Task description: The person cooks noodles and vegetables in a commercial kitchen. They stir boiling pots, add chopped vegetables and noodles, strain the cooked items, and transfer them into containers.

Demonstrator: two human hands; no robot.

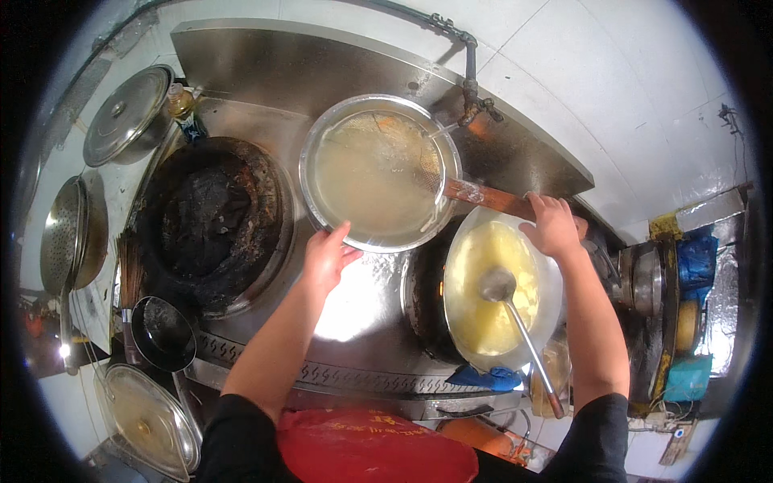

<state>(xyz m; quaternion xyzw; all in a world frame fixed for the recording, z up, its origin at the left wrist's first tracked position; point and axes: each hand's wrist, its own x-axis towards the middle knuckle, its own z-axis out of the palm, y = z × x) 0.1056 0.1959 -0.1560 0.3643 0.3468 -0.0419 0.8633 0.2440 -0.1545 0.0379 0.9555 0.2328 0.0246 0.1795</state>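
A round stainless steel basin (306, 181) of cloudy liquid stands at the back of the steel cooktop. My left hand (324, 259) holds its near rim, thumb on top and fingers below. My right hand (552, 228) grips the wooden handle (490, 196) of a wire-mesh strainer (427, 158), whose mesh lies partly under the liquid. Below my right forearm sits a wok (548, 296) with yellow liquid (492, 259). A ladle (498, 284) rests in it, its long handle slanting toward me.
A metal faucet (471, 111) reaches over the basin's right rim. Left are a blackened wok burner (208, 217), an oil bottle (181, 105), a lidded pot (130, 118), a perforated strainer (63, 235), a bamboo brush (128, 271) and a small black pan (163, 332). A blue cloth (495, 378) lies at the front edge.
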